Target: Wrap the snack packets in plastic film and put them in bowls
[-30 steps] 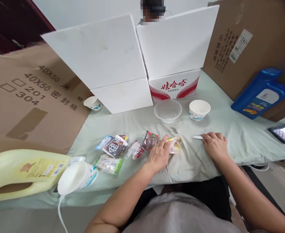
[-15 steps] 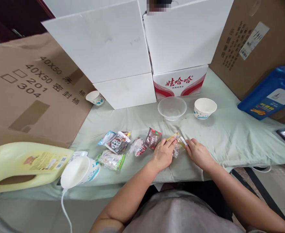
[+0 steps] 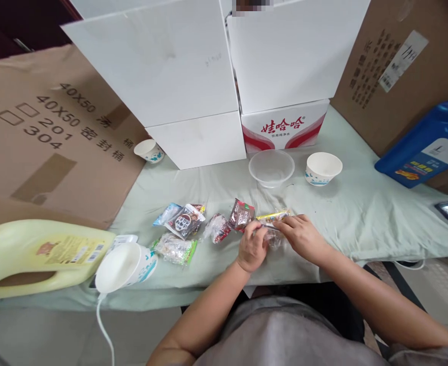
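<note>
My left hand (image 3: 252, 248) is closed, its fingertips pinched on one end of a thin, narrow item whose kind I cannot make out. My right hand (image 3: 305, 239) reaches in from the right, fingers closed at the item's other end. Just beyond my fingertips lies a yellow-edged snack packet (image 3: 273, 216). A crumpled clear wrapper (image 3: 276, 240) is below it, partly hidden by my right hand. To the left of my hands sit a brown-and-red snack packet (image 3: 242, 214) and a clear-and-red packet (image 3: 218, 228).
Several packets, including a dark one (image 3: 186, 222) and a green-edged one (image 3: 175, 249), lie left. A clear plastic bowl (image 3: 272, 170) and a paper bowl (image 3: 323, 169) stand behind. Another paper bowl (image 3: 123, 269) is beside a yellow jug (image 3: 52, 254). White boxes (image 3: 193, 140) line the back.
My left hand has drawn back toward me off the yellow-edged packet and curled. My right hand has moved left, bringing the narrow item between both hands.
</note>
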Tool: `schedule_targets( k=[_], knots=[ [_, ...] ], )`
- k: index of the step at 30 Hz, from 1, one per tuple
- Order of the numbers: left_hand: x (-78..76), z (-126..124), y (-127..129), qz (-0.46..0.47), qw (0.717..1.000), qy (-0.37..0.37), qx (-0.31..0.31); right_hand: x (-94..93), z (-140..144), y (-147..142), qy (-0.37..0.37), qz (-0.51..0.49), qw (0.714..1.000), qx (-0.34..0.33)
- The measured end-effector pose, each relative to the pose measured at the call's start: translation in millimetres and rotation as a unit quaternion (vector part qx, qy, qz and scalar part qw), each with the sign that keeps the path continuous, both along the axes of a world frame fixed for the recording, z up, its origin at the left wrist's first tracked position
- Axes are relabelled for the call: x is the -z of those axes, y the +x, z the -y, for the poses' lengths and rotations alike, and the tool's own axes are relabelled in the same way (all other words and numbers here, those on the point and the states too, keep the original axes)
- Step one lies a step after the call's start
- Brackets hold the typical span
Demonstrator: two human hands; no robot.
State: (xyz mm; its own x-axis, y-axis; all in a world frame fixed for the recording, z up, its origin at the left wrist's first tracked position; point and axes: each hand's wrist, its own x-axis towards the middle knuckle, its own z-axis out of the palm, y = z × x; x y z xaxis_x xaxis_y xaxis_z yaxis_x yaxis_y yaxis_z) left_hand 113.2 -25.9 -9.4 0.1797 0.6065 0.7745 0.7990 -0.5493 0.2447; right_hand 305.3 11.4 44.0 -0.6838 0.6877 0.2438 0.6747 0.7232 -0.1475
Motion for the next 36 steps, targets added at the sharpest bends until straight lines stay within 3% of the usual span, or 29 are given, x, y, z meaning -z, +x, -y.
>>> schedule_targets(
  k=[2, 5, 8, 11, 14, 17, 23, 27, 32, 34, 36],
  knots=[
    [-2.7, 2, -4, 0.014, 1.0, -0.02, 0.002, 3.7, -3, 17, -0.004, 0.018, 1.0, -0.007],
    [-14.2, 5, -15, -0.023, 0.999, -0.043, 0.0, 11.7, -9, 62, 0.001, 0.04, 0.998, 0.041],
    [-30.2, 1, -32, -0.089, 0.984, -0.121, -0.096, 22.4, -12, 106, 0.027, 0.039, 0.989, 0.137],
    [-42.2, -8, -49, -0.149, 0.931, -0.263, -0.205, 31.5, -10, 124, 0.065, 0.019, 0.977, 0.204],
    [-48.0, -15, -58, -0.192, 0.879, -0.377, -0.219, 33.7, -7, 114, 0.082, -0.038, 0.978, 0.189],
    [-52.1, -16, -66, -0.23, 0.853, -0.43, -0.186, 28.9, -6, 89, 0.072, -0.077, 0.985, 0.139],
    [-54.9, -18, -86, -0.277, 0.864, -0.399, -0.133, 21.3, -4, 43, 0.043, -0.095, 0.993, 0.058],
    [-47.1, -39, -89, -0.253, 0.867, -0.371, -0.217, 31.0, -3, 18, 0.005, -0.068, 0.997, 0.021],
    [-44.7, -77, -96, -0.185, 0.834, -0.35, -0.385, 44.0, -2, 8, -0.046, -0.081, 0.995, 0.038],
    [-49.2, -85, -97, -0.171, 0.84, -0.325, -0.4, 42.5, 1, 10, -0.052, -0.103, 0.992, 0.041],
    [-56.0, -85, -93, -0.154, 0.874, -0.273, -0.371, 36.2, 4, 13, -0.046, -0.143, 0.988, 0.045]
  ],
)
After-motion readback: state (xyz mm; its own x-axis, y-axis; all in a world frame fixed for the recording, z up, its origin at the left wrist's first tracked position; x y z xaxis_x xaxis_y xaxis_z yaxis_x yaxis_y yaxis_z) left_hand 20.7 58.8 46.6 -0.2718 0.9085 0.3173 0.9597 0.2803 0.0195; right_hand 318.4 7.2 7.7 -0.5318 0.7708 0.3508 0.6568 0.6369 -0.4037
